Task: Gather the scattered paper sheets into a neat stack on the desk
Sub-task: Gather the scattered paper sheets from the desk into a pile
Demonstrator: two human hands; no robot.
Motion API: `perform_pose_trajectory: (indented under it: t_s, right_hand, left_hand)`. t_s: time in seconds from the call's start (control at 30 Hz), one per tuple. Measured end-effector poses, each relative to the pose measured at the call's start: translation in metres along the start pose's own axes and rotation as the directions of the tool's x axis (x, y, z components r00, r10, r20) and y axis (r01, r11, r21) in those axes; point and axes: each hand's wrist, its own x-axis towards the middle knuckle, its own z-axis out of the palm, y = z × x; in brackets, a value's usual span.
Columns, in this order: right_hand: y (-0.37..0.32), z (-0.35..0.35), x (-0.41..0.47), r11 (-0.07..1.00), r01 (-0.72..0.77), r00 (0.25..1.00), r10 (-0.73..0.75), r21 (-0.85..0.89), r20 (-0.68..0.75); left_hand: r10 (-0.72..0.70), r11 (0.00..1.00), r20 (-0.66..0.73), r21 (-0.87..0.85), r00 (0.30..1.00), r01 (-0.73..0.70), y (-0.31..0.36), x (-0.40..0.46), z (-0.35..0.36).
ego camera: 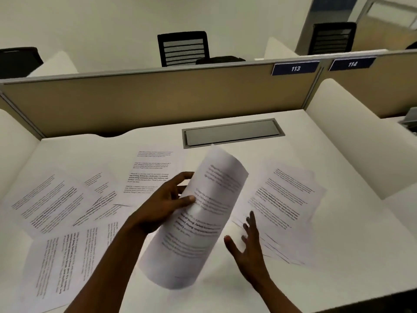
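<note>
Head view: left hand [165, 201] pinches curled printed sheet [198, 220]; right hand [248, 242] splayed, empty.

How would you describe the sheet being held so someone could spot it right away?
On the white desk, look below the grey cable hatch by the tan partition. There the left hand holds the curled sheet in the air. Every other sheet lies flat; this one bows like a tube.
</note>
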Motion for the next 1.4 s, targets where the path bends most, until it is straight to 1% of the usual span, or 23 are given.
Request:
perform_pose_trajectory:
  t_s: [0.07, 0.1, 0.17, 0.23, 0.3, 0.37, 0.43, 0.5, 0.57, 0.63, 0.77, 0.87, 0.9, 1.0, 1.1, 1.23, 1.3, 1.4]
  right_hand:
    - [-0.007, -0.007, 0.003, 0.968, -0.104, 0.994, 0.109, 0.227, -0.01]
    - [-0.011, -0.011, 0.006, 0.937, -0.144, 0.989, 0.143, 0.319, 0.026]
    - [-0.02, -0.021, 0.011, 0.873, -0.177, 0.983, 0.134, 0.455, 0.125]
    - [-0.03, -0.034, 0.015, 0.835, -0.171, 0.982, 0.102, 0.524, 0.158]
    - [-0.033, -0.047, 0.018, 0.824, -0.135, 0.991, 0.112, 0.551, 0.074]
    - [-0.033, -0.062, 0.022, 0.829, -0.081, 0.989, 0.136, 0.553, -0.06]
    - [-0.027, -0.079, 0.027, 0.823, -0.041, 0.969, 0.171, 0.567, -0.177]
    - [-0.018, -0.096, 0.034, 0.83, -0.019, 0.932, 0.216, 0.558, -0.29]
    - [-0.008, -0.111, 0.04, 0.853, -0.035, 0.893, 0.261, 0.52, -0.368]
    - [0.002, -0.123, 0.046, 0.88, -0.068, 0.861, 0.29, 0.471, -0.417]
    - [0.02, -0.14, 0.057, 0.922, -0.179, 0.82, 0.332, 0.342, -0.467]
    - [0.024, -0.145, 0.059, 0.917, -0.317, 0.748, 0.399, 0.242, -0.53]
    - [0.023, -0.146, 0.059, 0.917, -0.34, 0.738, 0.397, 0.209, -0.545]
    - [0.021, -0.147, 0.056, 0.926, -0.351, 0.737, 0.366, 0.141, -0.569]
    - [0.026, -0.149, 0.055, 0.941, -0.328, 0.73, 0.311, 0.087, -0.609]
    - [0.041, -0.147, 0.057, 0.94, -0.328, 0.744, 0.2, -0.088, -0.637]
    - [0.05, -0.144, 0.059, 0.923, -0.328, 0.747, 0.125, -0.199, -0.652]
    - [0.053, -0.135, 0.059, 0.89, -0.294, 0.733, -0.024, -0.349, -0.679]
  left_hand:
    - [0.027, 0.986, 0.058, -0.167, 0.998, -0.017, 0.007, 0.012, 0.005]
    - [0.035, 0.968, 0.08, -0.251, 0.996, -0.014, 0.008, 0.019, 0.008]
    - [0.039, 0.924, 0.109, -0.382, 0.993, 0.006, 0.004, 0.036, 0.014]
    - [0.031, 0.876, 0.147, -0.481, 0.989, 0.044, -0.003, 0.053, 0.023]
    - [-0.009, 0.841, 0.158, -0.533, 0.987, 0.093, -0.014, 0.071, 0.035]
    - [-0.091, 0.841, 0.102, -0.525, 0.991, 0.132, -0.021, 0.088, 0.047]
    - [-0.161, 0.874, 0.015, -0.462, 0.987, 0.149, -0.024, 0.103, 0.061]
    - [-0.22, 0.925, -0.053, -0.329, 0.974, 0.191, -0.025, 0.114, 0.079]
    - [-0.298, 0.945, -0.11, -0.176, 0.948, 0.277, -0.032, 0.123, 0.098]
    - [-0.33, 0.944, -0.124, -0.058, 0.936, 0.325, -0.044, 0.132, 0.115]
    - [-0.303, 0.919, -0.141, 0.217, 0.943, 0.328, -0.07, 0.145, 0.139]
    - [-0.257, 0.877, -0.129, 0.386, 0.958, 0.287, -0.079, 0.144, 0.151]
    - [-0.249, 0.865, -0.115, 0.42, 0.962, 0.274, -0.082, 0.143, 0.153]
    - [-0.222, 0.846, -0.093, 0.477, 0.971, 0.239, -0.091, 0.145, 0.155]
    - [-0.181, 0.824, -0.075, 0.532, 0.981, 0.193, -0.1, 0.148, 0.154]
    - [-0.156, 0.789, -0.047, 0.595, 0.987, 0.153, -0.11, 0.149, 0.147]
    - [-0.113, 0.781, -0.07, 0.611, 0.991, 0.132, -0.114, 0.146, 0.137]
    - [0.028, 0.735, -0.191, 0.669, 0.981, 0.109, -0.124, 0.137, 0.107]
